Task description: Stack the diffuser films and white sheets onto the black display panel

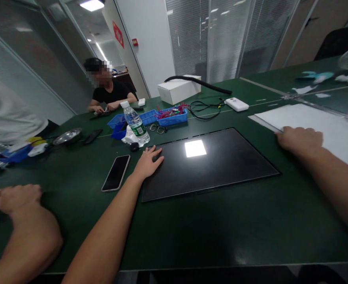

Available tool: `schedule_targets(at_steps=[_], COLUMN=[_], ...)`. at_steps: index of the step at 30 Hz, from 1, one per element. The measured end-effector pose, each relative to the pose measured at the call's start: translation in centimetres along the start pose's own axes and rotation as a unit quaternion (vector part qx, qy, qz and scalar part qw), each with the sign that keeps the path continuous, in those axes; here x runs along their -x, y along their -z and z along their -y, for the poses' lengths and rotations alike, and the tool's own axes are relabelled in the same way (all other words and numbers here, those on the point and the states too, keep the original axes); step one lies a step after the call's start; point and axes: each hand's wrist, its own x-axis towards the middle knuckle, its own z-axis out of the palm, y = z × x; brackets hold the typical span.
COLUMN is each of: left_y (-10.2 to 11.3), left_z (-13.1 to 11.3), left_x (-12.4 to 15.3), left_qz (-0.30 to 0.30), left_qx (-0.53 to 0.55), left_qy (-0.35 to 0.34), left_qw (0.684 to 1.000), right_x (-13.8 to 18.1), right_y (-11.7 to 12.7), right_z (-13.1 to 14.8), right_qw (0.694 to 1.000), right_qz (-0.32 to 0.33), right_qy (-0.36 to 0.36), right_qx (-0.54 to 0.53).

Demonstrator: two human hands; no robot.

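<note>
A large flat black panel [209,165] lies on the dark green table [191,228] in front of me, with a ceiling light mirrored in it. My left hand [148,161] rests palm down with fingers spread on the panel's near-left corner. A black phone [116,172] lies face up just left of that hand. My right hand [300,140] lies palm down, fingers loosely bent, on the near edge of a big white sheet [330,126], right of the panel and apart from it. It holds nothing that I can see.
Behind the panel stand a water bottle [135,124], blue trays [170,116], glasses [158,128], a white box [178,88], a black cable [203,107] and a white power bank [236,104]. A co-worker's hand [16,197] rests at the near left. Another person [108,90] sits across the table.
</note>
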Motion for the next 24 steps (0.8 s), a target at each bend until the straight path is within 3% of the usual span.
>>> schedule_targets(at_steps=[6,13,17,21,24], left_y=[0.2,1.0,0.5,0.0,0.0], left_z=[0.7,1.3,1.2,1.2,1.1], left_x=[0.2,0.4,0.3,0.2,0.1], left_qz=[-0.009,-0.015,-0.025,-0.035,-0.043], left_qx=[0.051,0.129,0.125,0.112,0.108], left_qy=[-0.016,-0.06,-0.058,-0.054,-0.053], left_qw=[0.999,0.99,0.99,0.992,0.992], right_x=[1.5,2.8,4.3,7.6,11.1], right_y=[2.4,4.2,4.8,5.6,5.9], right_z=[0.5,0.4,1.1,2.9,5.0], right_qw=[0.999,1.0,0.998,0.99,0.969], right_qz=[0.031,-0.005,-0.056,-0.131,-0.169], right_qy=[0.004,-0.02,-0.015,0.05,0.178], right_qx=[0.016,-0.008,-0.016,-0.016,-0.009])
